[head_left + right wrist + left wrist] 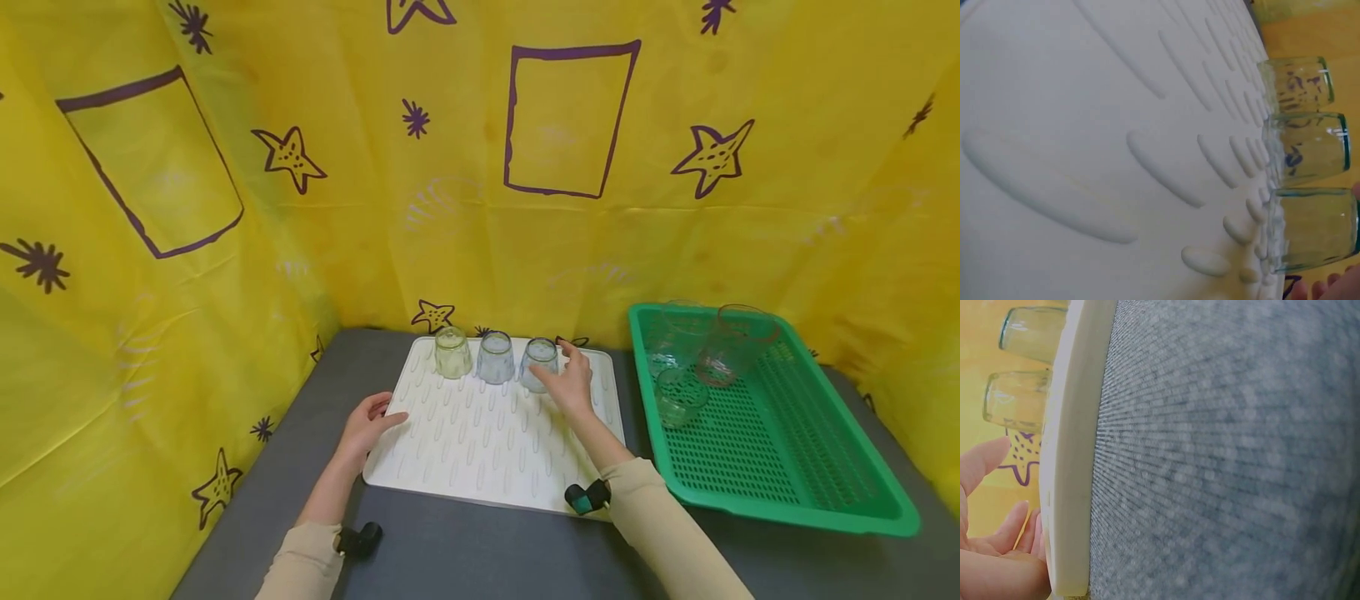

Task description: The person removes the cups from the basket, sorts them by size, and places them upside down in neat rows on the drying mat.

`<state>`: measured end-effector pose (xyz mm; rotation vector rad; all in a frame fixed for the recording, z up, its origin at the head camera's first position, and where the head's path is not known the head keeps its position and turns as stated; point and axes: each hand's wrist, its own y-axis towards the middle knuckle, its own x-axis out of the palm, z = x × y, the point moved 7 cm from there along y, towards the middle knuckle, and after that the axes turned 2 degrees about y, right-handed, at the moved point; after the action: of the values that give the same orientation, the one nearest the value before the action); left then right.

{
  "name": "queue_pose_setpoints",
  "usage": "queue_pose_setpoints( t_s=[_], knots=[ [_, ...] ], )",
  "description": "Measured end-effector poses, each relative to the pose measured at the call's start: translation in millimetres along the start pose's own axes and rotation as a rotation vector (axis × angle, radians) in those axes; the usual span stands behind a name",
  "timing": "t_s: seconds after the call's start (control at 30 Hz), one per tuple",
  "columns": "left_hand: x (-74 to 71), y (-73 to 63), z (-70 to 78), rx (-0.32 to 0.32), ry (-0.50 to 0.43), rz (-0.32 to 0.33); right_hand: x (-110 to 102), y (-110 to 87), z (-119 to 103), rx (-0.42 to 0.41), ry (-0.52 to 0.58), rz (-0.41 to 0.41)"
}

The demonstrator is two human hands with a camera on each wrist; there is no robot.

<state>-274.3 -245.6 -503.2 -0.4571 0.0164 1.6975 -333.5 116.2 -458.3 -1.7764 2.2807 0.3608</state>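
Right hand [572, 385] grips one of three glasses [540, 353] on mat [472, 450]; left hand [367, 427] relaxed; three tumblers [731, 346] in basket [757, 458].

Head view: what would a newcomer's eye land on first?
Probably the star-patterned yellow backdrop, filling the background beyond the table. Next, the green basket on the right, holding more glasses. Then three tinted glasses along the white mat's far edge, with the right hand at the rightmost glass.
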Motion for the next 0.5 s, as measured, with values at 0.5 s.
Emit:
queue_pose_setpoints(
  t_s=[0.5],
  knots=[
    [-0.1,1.3,-0.2,0.016,-0.005,-0.025,-27.4,-32.2,-32.4,0.176,0.287,-0.027]
  ],
)
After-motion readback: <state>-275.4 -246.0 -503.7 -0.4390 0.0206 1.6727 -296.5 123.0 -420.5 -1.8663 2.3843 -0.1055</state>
